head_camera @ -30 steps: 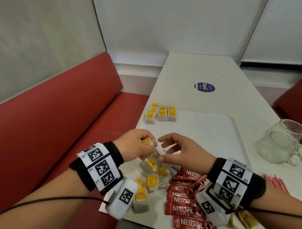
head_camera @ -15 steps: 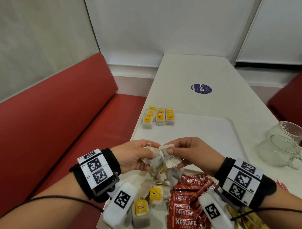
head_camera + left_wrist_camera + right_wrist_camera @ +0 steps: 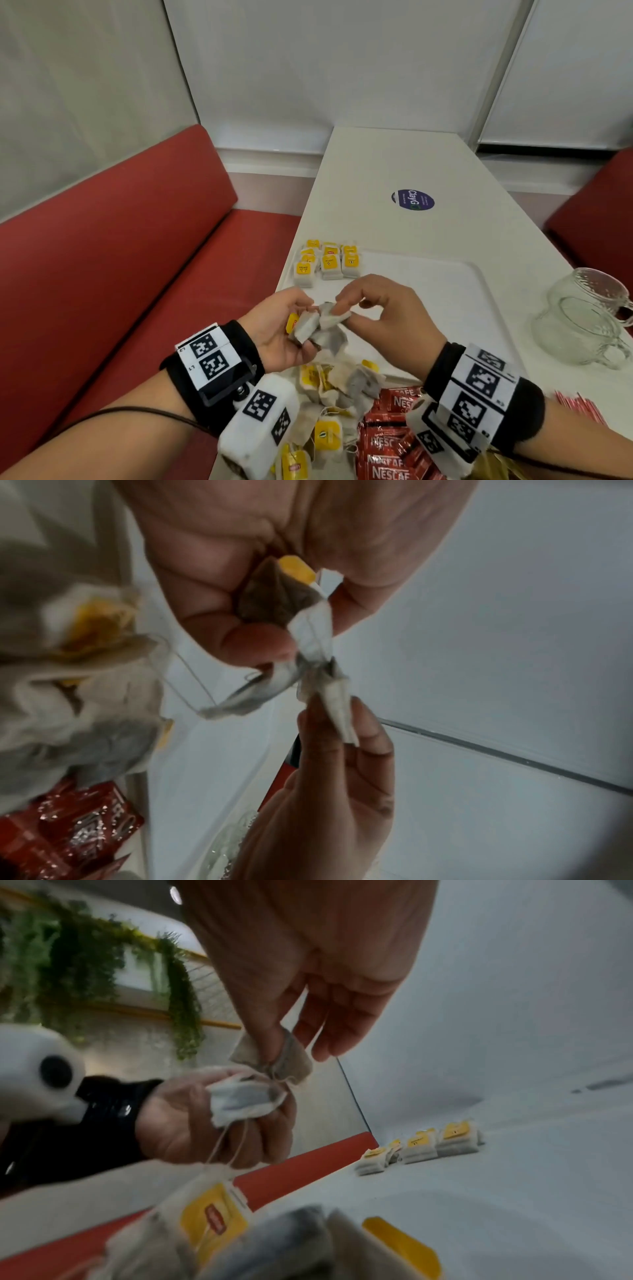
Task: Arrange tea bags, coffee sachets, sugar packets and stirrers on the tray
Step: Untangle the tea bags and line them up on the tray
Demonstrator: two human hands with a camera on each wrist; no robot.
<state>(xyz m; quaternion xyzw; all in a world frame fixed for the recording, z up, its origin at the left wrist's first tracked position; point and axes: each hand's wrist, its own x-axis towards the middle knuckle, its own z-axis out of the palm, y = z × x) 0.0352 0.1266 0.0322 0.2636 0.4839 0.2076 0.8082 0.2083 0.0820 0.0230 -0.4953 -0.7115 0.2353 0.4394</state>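
Observation:
Over the near left edge of the white tray (image 3: 448, 294), my left hand (image 3: 306, 326) grips a tea bag (image 3: 274, 601) with a yellow tag. My right hand (image 3: 344, 314) pinches a second tea bag (image 3: 276, 1057) between thumb and forefinger. Strings tangle the two bags together, and another bag hangs from them. Several tea bags (image 3: 329, 264) stand in neat rows on the tray's far left corner. A loose pile of tea bags (image 3: 337, 387) lies under my wrists. Red coffee sachets (image 3: 385, 445) lie beside the pile, and red-striped stirrers (image 3: 579, 407) lie to the right.
A glass mug (image 3: 582, 318) stands on the white table, right of the tray. A round blue sticker (image 3: 413, 199) marks the table farther back. Red bench seats (image 3: 144, 260) run along the left side and show at the far right.
Both hands have lifted tangled tea bags off the loose pile and raised them over the tray's near edge. My right hand now pinches one bag and draws it away from the left.

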